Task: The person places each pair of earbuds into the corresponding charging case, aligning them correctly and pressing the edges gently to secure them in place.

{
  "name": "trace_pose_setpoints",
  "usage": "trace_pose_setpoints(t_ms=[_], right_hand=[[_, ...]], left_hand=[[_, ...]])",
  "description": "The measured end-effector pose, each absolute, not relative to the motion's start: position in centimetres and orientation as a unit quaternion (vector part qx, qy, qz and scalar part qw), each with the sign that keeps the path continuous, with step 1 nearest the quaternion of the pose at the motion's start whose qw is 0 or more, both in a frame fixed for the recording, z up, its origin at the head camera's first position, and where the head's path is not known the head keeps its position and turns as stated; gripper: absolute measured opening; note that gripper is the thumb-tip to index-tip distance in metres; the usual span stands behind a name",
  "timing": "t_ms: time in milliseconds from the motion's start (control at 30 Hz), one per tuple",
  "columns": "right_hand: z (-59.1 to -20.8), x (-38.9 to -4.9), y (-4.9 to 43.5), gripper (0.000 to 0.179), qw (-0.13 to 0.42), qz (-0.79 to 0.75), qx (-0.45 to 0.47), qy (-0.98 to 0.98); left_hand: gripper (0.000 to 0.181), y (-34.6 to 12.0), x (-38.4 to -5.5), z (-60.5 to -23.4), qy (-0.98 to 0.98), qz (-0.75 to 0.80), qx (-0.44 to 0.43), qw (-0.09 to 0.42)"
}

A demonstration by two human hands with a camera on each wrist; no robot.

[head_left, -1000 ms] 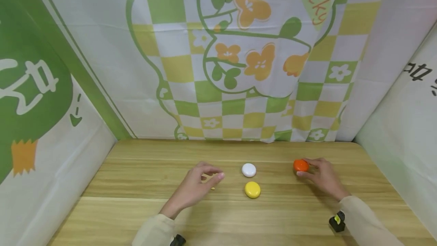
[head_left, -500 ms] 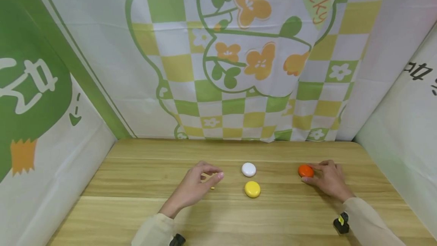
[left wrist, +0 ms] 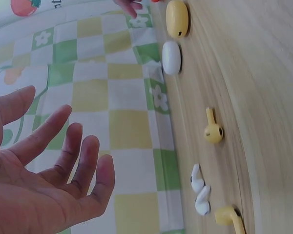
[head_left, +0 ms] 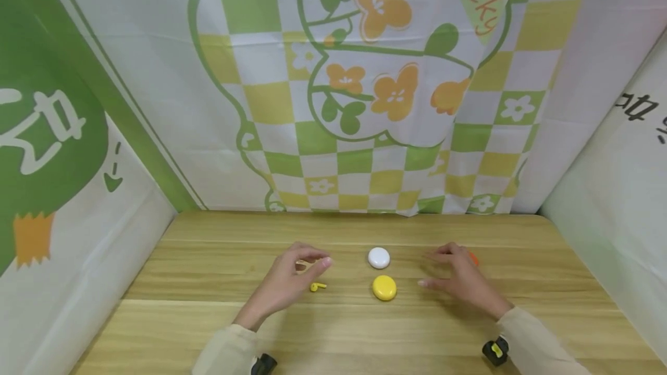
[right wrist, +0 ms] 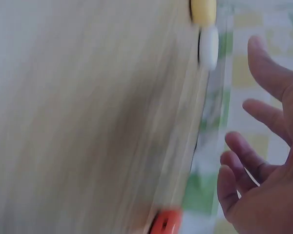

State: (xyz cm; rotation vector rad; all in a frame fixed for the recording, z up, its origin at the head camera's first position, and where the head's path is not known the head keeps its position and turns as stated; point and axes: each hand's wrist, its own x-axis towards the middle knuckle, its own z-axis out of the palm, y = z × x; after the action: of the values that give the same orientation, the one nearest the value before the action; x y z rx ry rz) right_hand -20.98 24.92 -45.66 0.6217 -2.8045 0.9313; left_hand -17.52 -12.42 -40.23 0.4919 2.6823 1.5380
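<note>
My left hand [head_left: 283, 282] hovers at left over the table with relaxed fingers, holding nothing. Under and beside it lie earbuds: the left wrist view shows a yellow earbud [left wrist: 214, 133], two white earbuds [left wrist: 197, 183] close together, and another yellow earbud [left wrist: 225, 216] cut off by the frame edge. A glossy white earbud case [head_left: 378, 258] and a yellow earbud case [head_left: 384, 288] rest mid-table, between the hands. My right hand [head_left: 466, 282], fingers spread and holding nothing, is right of these cases. Behind it the orange earbud case [head_left: 475, 258] is mostly hidden; the right wrist view shows its end.
The wooden table [head_left: 365, 340] ends at the back against a hanging cloth [head_left: 359, 184] with green and yellow checks. More printed cloth walls it in at left and right. A black wrist strap piece [head_left: 495, 352] sits at the right sleeve.
The right hand held the orange case and drew it slightly right and nearer; now it has let go and moved left. The left hand has shifted slightly left, showing more of a yellow earbud.
</note>
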Motion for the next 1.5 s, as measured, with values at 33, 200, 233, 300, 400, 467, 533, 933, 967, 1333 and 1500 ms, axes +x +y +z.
trace_pose_setpoints(t_ms=[33, 200, 233, 300, 400, 467, 533, 933, 967, 1333, 1500], right_hand=[[-45.8, -20.9, 24.1, 0.06, 0.046, 0.314, 0.214, -0.924], [-47.0, -20.6, 21.2, 0.063, 0.012, 0.322, 0.253, -0.912], [-47.2, -20.7, 20.8, 0.063, 0.014, 0.321, 0.262, -0.91], [-47.6, -20.7, 20.2, 0.063, 0.021, 0.319, 0.277, -0.906], [-48.0, -20.8, 19.4, 0.064, 0.028, 0.312, 0.289, -0.905], [-48.3, -20.9, 19.1, 0.065, 0.032, 0.31, 0.29, -0.905], [-48.4, -20.9, 18.8, 0.066, 0.03, 0.308, 0.284, -0.908], [-48.5, -21.0, 18.1, 0.06, 0.025, 0.301, 0.261, -0.917], [-48.3, -20.9, 18.1, 0.06, 0.028, 0.306, 0.267, -0.913], [-43.9, -19.0, 16.9, 0.061, 0.073, 0.338, 0.3, -0.889], [-42.1, -17.9, 16.4, 0.064, 0.103, 0.346, 0.331, -0.872]], left_hand=[[0.029, -12.6, -17.5, -40.2, 0.857, 0.492, 0.153, 0.002], [0.031, -14.0, -17.5, -40.3, 0.857, 0.498, 0.135, -0.014], [0.032, -14.3, -17.5, -40.4, 0.856, 0.499, 0.133, -0.016], [0.034, -14.9, -17.6, -40.5, 0.855, 0.503, 0.128, -0.017], [0.034, -15.8, -17.6, -40.6, 0.854, 0.506, 0.119, -0.022], [0.034, -16.2, -17.6, -40.7, 0.854, 0.506, 0.115, -0.028], [0.034, -16.5, -17.6, -40.9, 0.855, 0.506, 0.111, -0.031], [0.029, -15.8, -17.6, -41.3, 0.852, 0.514, 0.099, -0.027], [0.029, -15.6, -17.6, -41.3, 0.852, 0.514, 0.101, -0.025], [0.037, -11.6, -17.8, -40.9, 0.834, 0.513, 0.193, 0.053], [0.035, -9.5, -18.0, -41.0, 0.819, 0.512, 0.236, 0.11]])
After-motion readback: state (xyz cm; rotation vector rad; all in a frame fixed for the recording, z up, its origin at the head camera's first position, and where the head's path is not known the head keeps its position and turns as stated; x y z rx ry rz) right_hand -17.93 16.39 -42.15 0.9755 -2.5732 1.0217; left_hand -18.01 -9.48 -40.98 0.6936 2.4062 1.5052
